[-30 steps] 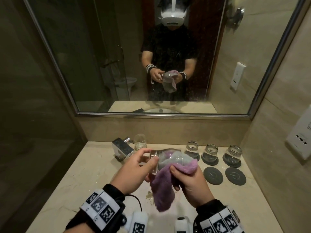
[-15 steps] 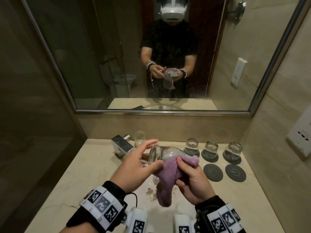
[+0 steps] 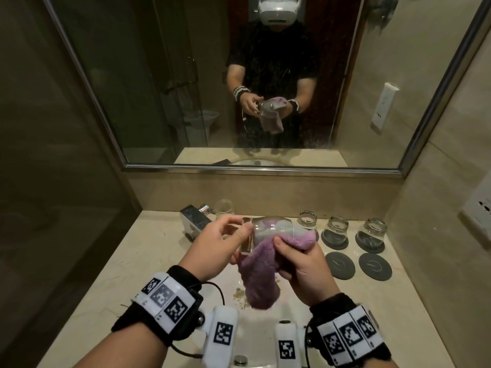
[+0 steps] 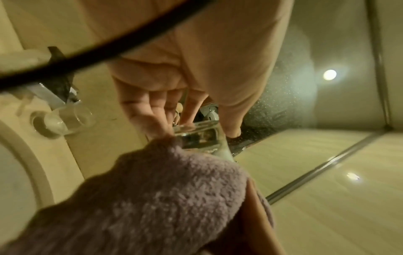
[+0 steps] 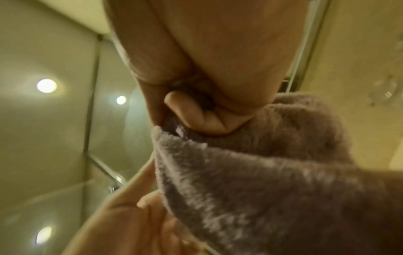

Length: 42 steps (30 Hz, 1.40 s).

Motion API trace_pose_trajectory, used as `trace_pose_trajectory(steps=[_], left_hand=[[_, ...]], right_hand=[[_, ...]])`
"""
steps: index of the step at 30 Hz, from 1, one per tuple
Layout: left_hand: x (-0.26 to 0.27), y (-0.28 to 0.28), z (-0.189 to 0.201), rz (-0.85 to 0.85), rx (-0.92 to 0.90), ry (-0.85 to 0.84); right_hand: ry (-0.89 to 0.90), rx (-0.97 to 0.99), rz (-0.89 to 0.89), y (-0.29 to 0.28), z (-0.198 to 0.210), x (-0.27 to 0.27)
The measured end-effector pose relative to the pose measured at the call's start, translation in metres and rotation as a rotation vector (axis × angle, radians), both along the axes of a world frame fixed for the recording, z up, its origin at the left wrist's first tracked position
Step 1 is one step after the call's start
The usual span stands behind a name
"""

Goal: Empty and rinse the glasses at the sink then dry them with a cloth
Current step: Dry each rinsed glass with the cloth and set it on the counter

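Nearest, the right hand [image 3: 303, 264] grips a soft purple fleece cloth [image 3: 261, 274] against a clear, thick-based drinking glass [image 3: 268, 231] held sideways over the beige stone counter [image 3: 138, 261]. The left hand [image 3: 212, 248] pinches its base. Wet glass likely slips; hold base and cloth-covered wall.

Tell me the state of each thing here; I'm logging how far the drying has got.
held glass: on its side, cloth stuffed inside
purple cloth: partly in the glass, rest hanging down
left hand: holds the glass by its base
right hand: grips the cloth at the glass mouth
three glasses: upside down on coasters
two coasters: bare
glass by the faucet: upright
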<state>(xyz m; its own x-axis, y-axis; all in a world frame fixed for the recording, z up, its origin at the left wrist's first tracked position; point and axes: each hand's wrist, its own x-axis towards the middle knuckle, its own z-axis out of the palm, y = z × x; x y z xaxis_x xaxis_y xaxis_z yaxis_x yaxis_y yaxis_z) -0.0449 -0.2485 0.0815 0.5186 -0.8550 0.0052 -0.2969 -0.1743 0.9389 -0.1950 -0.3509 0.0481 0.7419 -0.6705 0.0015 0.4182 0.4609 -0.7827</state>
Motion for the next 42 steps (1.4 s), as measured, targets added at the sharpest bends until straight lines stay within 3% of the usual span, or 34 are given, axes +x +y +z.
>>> trace_pose_trajectory(steps=[4, 9, 14, 17, 19, 23, 24, 27, 29, 34, 36, 39, 42], left_hand=[[0.001, 0.007, -0.005, -0.050, -0.044, -0.290], [-0.003, 0.002, 0.003, -0.034, -0.065, 0.037], [-0.004, 0.008, -0.001, -0.106, -0.122, -0.246], [-0.002, 0.004, 0.001, -0.072, -0.083, -0.009], [-0.001, 0.001, 0.002, -0.052, -0.058, 0.055], [-0.003, 0.006, 0.005, -0.113, -0.116, -0.356], [-0.002, 0.006, 0.003, -0.114, -0.119, -0.362], [-0.002, 0.000, 0.006, -0.076, -0.038, -0.021], [-0.001, -0.003, 0.006, -0.048, 0.005, 0.079], [0.002, 0.007, 0.005, -0.128, -0.018, -0.287], [0.003, 0.008, 0.005, -0.158, 0.003, -0.245], [-0.004, 0.005, 0.008, -0.101, 0.005, -0.013], [-0.010, 0.008, 0.007, -0.050, -0.020, -0.126]], right_hand=[[-0.007, 0.160, 0.062, -0.007, -0.001, 0.002], [0.001, -0.076, 0.026, 0.000, 0.003, 0.001], [-0.032, 0.237, 0.050, -0.004, 0.005, -0.001], [-0.029, 0.092, 0.053, -0.002, 0.004, -0.001], [-0.006, 0.008, 0.044, 0.002, 0.004, -0.001], [0.002, 0.265, 0.058, -0.004, 0.006, 0.000], [-0.006, 0.297, 0.054, -0.005, 0.007, -0.002], [0.004, 0.185, 0.040, 0.000, 0.019, -0.003], [0.027, 0.103, 0.011, 0.001, 0.019, -0.003], [0.018, 0.248, 0.070, -0.008, 0.008, -0.006], [0.024, 0.126, 0.057, -0.010, 0.008, -0.009], [0.057, -0.112, 0.071, -0.003, 0.011, -0.009], [0.038, 0.010, 0.074, -0.003, 0.010, -0.008]])
